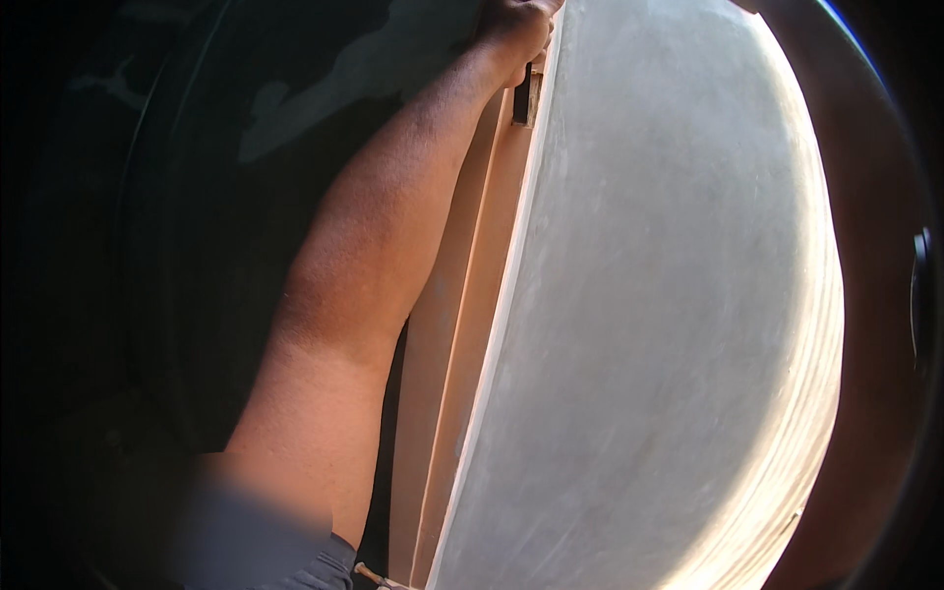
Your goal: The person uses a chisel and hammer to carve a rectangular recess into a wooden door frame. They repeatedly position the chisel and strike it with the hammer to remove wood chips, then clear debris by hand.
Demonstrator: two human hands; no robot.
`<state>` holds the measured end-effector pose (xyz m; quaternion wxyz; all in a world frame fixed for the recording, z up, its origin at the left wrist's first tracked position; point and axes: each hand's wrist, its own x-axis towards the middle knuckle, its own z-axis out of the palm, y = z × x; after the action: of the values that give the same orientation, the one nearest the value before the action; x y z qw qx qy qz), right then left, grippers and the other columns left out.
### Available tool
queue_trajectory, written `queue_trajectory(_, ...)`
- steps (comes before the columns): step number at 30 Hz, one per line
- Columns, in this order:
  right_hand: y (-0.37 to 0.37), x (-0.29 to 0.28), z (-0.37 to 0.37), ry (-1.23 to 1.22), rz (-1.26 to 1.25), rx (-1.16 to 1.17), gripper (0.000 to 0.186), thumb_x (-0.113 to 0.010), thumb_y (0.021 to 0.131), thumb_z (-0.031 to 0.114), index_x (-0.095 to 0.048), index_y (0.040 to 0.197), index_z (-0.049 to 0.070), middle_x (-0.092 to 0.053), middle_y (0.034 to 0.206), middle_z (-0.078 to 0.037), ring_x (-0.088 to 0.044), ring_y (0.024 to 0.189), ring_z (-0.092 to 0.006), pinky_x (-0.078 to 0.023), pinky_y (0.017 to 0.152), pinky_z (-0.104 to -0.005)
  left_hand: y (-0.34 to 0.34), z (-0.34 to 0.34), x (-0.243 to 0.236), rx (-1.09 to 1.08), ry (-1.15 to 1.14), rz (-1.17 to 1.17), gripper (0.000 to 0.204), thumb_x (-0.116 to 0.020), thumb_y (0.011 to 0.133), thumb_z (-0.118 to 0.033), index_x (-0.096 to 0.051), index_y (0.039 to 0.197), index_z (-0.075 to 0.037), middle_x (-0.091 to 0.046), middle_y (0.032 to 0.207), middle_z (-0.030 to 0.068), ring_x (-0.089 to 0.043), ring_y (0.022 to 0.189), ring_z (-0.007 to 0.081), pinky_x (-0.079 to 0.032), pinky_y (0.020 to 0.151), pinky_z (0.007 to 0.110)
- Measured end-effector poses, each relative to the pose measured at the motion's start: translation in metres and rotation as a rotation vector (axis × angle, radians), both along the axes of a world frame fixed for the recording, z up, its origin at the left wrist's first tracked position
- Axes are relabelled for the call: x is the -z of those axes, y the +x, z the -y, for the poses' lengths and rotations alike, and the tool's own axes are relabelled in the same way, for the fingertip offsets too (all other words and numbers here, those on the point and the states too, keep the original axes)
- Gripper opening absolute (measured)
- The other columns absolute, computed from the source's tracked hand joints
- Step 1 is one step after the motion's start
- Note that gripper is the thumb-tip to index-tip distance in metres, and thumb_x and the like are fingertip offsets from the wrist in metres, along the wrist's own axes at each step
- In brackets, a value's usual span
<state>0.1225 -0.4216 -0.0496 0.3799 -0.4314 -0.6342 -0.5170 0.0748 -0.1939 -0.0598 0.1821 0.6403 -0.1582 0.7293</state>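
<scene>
– Seeing past the arm [364,236], what is found?
– A grey panel [669,275], bordered on its left by a wooden strip [484,295].
– And the left hand [516,37]?
– Curled up top; whether the black piece [522,106] just below is gripped cannot be told.

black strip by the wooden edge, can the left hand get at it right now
Likely yes: the left hand is at the upper end of the black strip, with nothing visible between them. Actual contact is unclear.

The left hand [515,39] curls at a black strip [522,103] beside a grey panel [659,295].
</scene>
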Motion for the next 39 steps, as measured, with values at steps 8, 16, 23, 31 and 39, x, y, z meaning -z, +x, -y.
queue_trajectory(8, 0.005, 0.007, 0.010, 0.026, -0.015, 0.026, 0.062, -0.047, 0.105, 0.059, -0.062, 0.139, 0.009, -0.054, 0.081, -0.004, -0.045, 0.065, -0.0117, -0.041, 0.057, -0.0320, -0.005, 0.010, 0.006, 0.034, -0.047, -0.043, 0.028, -0.066, 0.102, -0.037, -0.053, 0.090, -0.016, -0.041, 0.057, -0.0066, -0.038, 0.038, 0.0090, -0.030, 0.033, 0.029)
queue_trajectory(16, 0.037, 0.026, 0.023, 0.048, -0.093, 0.075, 0.062, -0.047, 0.105, 0.058, -0.062, 0.140, 0.009, -0.054, 0.081, -0.004, -0.044, 0.066, -0.0114, -0.041, 0.058, -0.0319, -0.019, 0.026, 0.028, 0.322, -0.052, -0.159, 0.035, -0.070, 0.100, -0.041, -0.049, 0.085, -0.018, -0.037, 0.060, -0.0084, -0.032, 0.042, 0.0052, -0.025, 0.036, 0.025)
queue_trajectory(23, 0.067, 0.034, 0.037, 0.100, -0.152, 0.084, 0.062, -0.047, 0.105, 0.057, -0.061, 0.141, 0.009, -0.054, 0.081, -0.004, -0.043, 0.066, -0.0111, -0.041, 0.058, -0.0318, -0.096, 0.007, 0.032, 0.261, 0.075, -0.059, 0.032, -0.073, 0.098, -0.037, -0.056, 0.081, -0.016, -0.043, 0.065, -0.0067, -0.041, 0.052, 0.0062, -0.032, 0.044, 0.022)
queue_trajectory(31, 0.101, 0.062, 0.060, 0.131, -0.283, 0.122, 0.060, -0.046, 0.106, 0.055, -0.060, 0.142, 0.009, -0.056, 0.083, -0.004, -0.044, 0.067, -0.0112, -0.043, 0.061, -0.0316, -0.086, -0.026, 0.085, -1.088, 0.342, -0.378, 0.025, -0.083, 0.090, -0.025, -0.078, 0.108, -0.009, -0.063, 0.087, 0.0041, -0.066, 0.084, 0.0185, -0.057, 0.085, 0.035)
queue_trajectory(39, 0.183, 0.050, 0.083, 0.135, -0.332, -0.031, 0.060, -0.067, 0.099, 0.048, -0.060, 0.139, 0.002, -0.051, 0.062, 0.003, -0.046, 0.050, -0.0051, -0.035, 0.045, -0.0226, -0.060, -0.036, 0.081, -1.352, 0.610, -0.373, 0.016, -0.081, 0.090, -0.021, -0.077, 0.098, -0.008, -0.066, 0.094, 0.0039, -0.069, 0.080, 0.0202, -0.061, 0.074, 0.034)
